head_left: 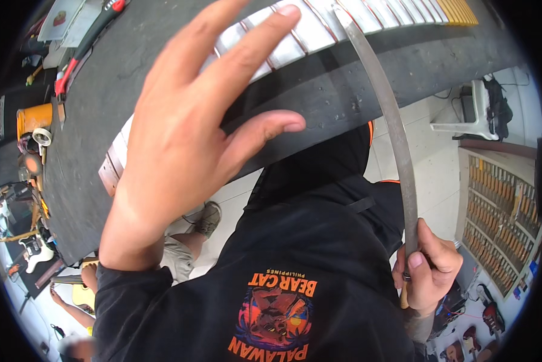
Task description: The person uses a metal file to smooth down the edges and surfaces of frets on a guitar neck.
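A long fretboard (304, 37) lies across the dark bench, mostly covered in whitish strips with thin fret lines between them. Its right end shows bare yellowish wood with closely spaced frets. My right hand (431, 265) is closed around the handle end of a long, flat grey file (397, 130). The file's far tip lies over the fretboard; whether it touches is unclear. My left hand (183, 130) is spread open above the fretboard, fingers apart, holding nothing. It hides part of the fretboard's left half. Whether its fingertips touch the strips, I cannot tell.
The dark bench top (78, 199) carries a red-and-black tool (69, 72) at far left. Beyond its left edge are a tape roll (42, 137) and a yellow container (33, 119). A tool rack (500, 202) and white chair (467, 120) stand right. Another person holds a guitar (83, 295) lower left.
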### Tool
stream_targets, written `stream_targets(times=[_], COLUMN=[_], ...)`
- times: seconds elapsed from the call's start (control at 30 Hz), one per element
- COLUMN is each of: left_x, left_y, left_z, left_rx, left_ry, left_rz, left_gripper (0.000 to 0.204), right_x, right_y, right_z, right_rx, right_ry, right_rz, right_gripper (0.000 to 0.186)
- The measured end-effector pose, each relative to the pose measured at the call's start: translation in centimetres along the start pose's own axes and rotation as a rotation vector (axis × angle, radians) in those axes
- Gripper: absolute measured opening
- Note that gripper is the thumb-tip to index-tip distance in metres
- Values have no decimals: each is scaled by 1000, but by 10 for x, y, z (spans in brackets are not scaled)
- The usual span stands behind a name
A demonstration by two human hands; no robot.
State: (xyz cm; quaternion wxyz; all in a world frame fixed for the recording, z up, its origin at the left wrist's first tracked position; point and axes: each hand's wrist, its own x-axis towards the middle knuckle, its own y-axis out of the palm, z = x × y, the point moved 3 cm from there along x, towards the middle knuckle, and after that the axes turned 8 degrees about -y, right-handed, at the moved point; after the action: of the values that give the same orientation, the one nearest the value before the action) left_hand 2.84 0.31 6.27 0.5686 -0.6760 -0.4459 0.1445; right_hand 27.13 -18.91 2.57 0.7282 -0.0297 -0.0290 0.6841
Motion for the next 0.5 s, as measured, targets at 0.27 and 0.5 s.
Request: stream_targets(times=[0.27,0.5], left_x=[-60,-84], left_y=[-47,-56], left_z=[42,66], left_rx=[240,211], left_ry=[-224,-302], left_rz=[35,169], left_gripper=[74,88], right_x=[-17,-21], right_y=[7,13], right_z=[7,5], right_rx=[-209,-243], right_ry=[-63,-54], right_rz=[48,1], right_gripper=[44,41])
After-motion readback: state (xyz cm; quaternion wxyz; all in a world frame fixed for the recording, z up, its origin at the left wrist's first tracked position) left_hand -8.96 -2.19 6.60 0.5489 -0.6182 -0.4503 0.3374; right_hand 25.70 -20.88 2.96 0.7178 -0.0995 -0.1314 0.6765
